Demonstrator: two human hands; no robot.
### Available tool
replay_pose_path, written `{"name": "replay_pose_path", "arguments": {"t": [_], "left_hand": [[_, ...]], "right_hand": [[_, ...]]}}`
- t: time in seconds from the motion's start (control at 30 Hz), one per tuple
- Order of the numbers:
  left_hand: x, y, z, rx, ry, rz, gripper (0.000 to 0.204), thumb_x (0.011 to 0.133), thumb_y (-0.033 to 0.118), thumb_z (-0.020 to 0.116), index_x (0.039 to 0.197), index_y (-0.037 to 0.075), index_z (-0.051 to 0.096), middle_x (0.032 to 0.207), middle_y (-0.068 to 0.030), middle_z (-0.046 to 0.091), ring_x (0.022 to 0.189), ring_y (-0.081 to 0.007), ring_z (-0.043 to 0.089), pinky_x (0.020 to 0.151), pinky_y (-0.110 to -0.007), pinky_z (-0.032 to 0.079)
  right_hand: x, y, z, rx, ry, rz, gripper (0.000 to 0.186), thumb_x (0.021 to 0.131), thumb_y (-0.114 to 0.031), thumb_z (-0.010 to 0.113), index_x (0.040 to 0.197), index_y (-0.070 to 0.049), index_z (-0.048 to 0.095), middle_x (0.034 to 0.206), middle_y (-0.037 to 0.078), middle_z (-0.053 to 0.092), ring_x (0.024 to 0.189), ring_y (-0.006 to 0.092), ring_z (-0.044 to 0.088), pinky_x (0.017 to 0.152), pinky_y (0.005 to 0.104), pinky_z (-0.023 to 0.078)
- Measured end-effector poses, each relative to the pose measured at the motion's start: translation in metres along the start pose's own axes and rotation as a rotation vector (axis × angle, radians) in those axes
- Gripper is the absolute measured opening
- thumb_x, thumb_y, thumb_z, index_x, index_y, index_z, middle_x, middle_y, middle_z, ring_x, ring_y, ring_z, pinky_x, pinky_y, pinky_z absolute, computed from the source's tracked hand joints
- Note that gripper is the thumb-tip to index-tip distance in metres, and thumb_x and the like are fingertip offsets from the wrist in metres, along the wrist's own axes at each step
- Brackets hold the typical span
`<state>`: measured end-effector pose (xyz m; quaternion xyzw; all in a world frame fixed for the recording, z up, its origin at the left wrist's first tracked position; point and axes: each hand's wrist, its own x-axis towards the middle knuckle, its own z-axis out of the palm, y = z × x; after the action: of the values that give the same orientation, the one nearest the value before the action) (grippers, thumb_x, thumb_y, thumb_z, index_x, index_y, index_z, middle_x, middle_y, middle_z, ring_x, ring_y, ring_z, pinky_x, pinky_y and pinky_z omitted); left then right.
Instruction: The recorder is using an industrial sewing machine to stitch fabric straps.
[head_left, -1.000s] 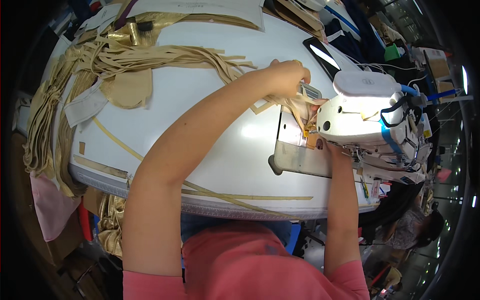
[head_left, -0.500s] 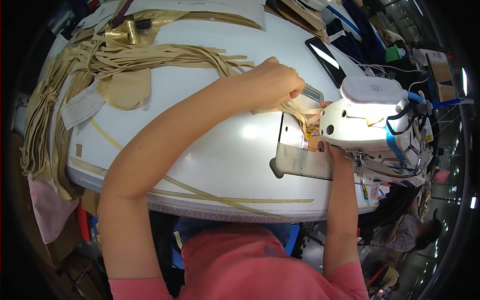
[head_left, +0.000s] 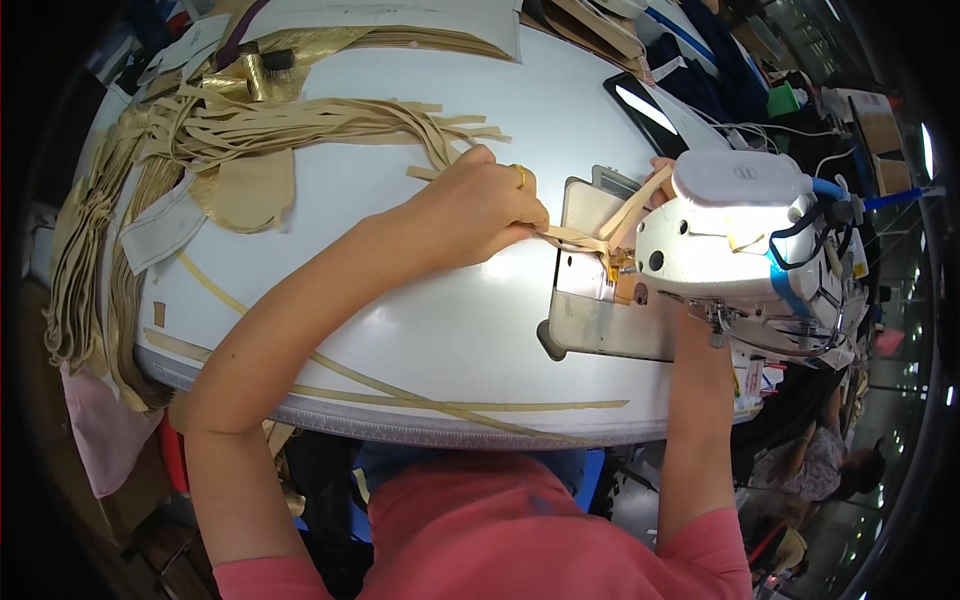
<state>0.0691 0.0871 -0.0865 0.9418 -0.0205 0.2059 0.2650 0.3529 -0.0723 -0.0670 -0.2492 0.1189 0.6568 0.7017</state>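
Left forearm [head_left: 310, 300] slants up and right over the surface [head_left: 480, 330], wrist bent. The thin pale-tan strip [head_left: 572, 238] makes a V by the sewing machine [head_left: 715, 245], toward the surface's right edge. Left hand [head_left: 497, 205] has a tight pinch grip on it; right hand [head_left: 657, 197] is mostly hidden, can't tell its grip.

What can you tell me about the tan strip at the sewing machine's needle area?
The tan strip is narrow, matte and cloth-like. It forms a bent, V-like shape over the metal bed plate: one side runs left into the left hand's pinch, the other slants up to the partly hidden right hand. Its bend lies at the white sewing machine's needle area. Whether it is one piece is unclear.
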Motion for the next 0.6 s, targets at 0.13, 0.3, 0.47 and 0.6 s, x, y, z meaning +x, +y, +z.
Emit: {"name": "replay_pose_path", "arguments": {"t": [0.13, 0.3, 0.47, 0.6], "left_hand": [[-0.003, 0.0, -0.001, -0.047, 0.02, -0.058, 0.008, 0.081, 0.014, 0.065, 0.086, 0.011, 0.07, 0.078, -0.002, 0.062, 0.074, -0.0176, 0.056, 0.077, -0.033, 0.038], [-0.001, -0.005, -0.021, -0.139, 0.075, -0.097, 0.008, 0.08, 0.01, 0.065, 0.083, 0.006, 0.07, 0.078, -0.0063, 0.064, 0.073, -0.023, 0.06, 0.07, -0.035, 0.045], [0.026, -0.014, -0.041, -0.202, 0.117, -0.105, 0.015, 0.076, 0.005, 0.066, 0.091, 0.004, 0.069, 0.084, -0.0108, 0.065, 0.073, -0.028, 0.061, 0.069, -0.035, 0.049], [0.024, -0.005, -0.022, 0.014, 0.45, -0.031, 0.029, 0.075, 0.002, 0.061, 0.103, 0.007, 0.065, 0.107, -0.0105, 0.061, 0.084, -0.0287, 0.059, 0.071, -0.035, 0.049]], "right_hand": [[0.046, -0.061, 0.046, -0.73, -0.381, 1.131, 0.04, 0.097, -0.034, 0.039, 0.12, -0.002, 0.048, 0.102, 0.016, 0.061, 0.08, 0.0281, 0.067, 0.066, 0.0344, 0.058], [0.06, -0.117, 0.022, -0.734, -0.367, 0.667, 0.04, 0.098, -0.034, 0.037, 0.12, -0.003, 0.048, 0.106, 0.015, 0.061, 0.088, 0.0277, 0.065, 0.073, 0.0334, 0.057], [0.032, -0.153, -0.03, -0.666, -0.391, 0.097, 0.04, 0.099, -0.035, 0.035, 0.12, -0.004, 0.048, 0.112, 0.015, 0.06, 0.099, 0.0273, 0.063, 0.08, 0.0322, 0.056], [-0.013, -0.071, 0.033, -0.331, -0.412, 0.539, 0.041, 0.099, -0.025, 0.04, 0.133, -0.004, 0.039, 0.128, 0.011, 0.05, 0.114, 0.0207, 0.053, 0.099, 0.0343, 0.042]]}}
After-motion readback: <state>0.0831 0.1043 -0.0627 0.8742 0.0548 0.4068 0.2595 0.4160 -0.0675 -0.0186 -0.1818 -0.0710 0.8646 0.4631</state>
